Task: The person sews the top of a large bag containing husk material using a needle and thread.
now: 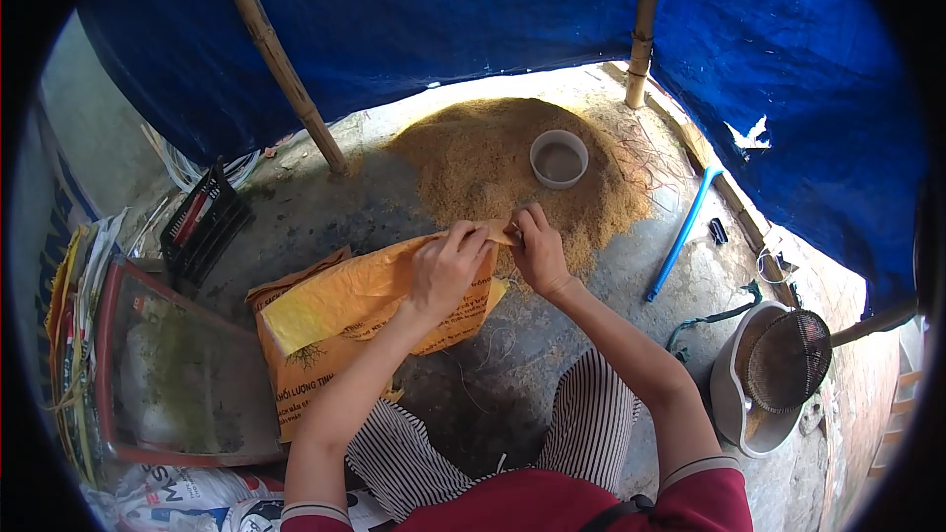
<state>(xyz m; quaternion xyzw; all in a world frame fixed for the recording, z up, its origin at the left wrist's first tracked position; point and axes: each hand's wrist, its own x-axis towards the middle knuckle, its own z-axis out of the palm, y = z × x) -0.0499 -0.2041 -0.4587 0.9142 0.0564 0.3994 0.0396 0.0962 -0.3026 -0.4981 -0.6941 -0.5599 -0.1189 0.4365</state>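
An orange printed sack (pixel 345 300) lies partly folded in front of me, over my left leg's side of the floor. My left hand (pixel 451 264) grips the sack's upper edge, its fingers curled over the material. At the sack's right corner, my right hand (pixel 537 251) pinches the same edge close beside the left. Just beyond my hands spreads a heap of golden-brown husk-like material (pixel 483 153). A white round tub (pixel 559 159) sits upright on that heap, with a greyish inside.
A blue pipe (pixel 683 234) lies on the floor at right. Near it, a wire-mesh strainer (pixel 788 360) rests over a white bucket (pixel 731 389). At left stand a black crate (pixel 202 222), a red-framed panel (pixel 187 365) and stacked sacks (pixel 74 325). Bamboo poles (pixel 281 59) and blue tarpaulin (pixel 443 10) enclose the back.
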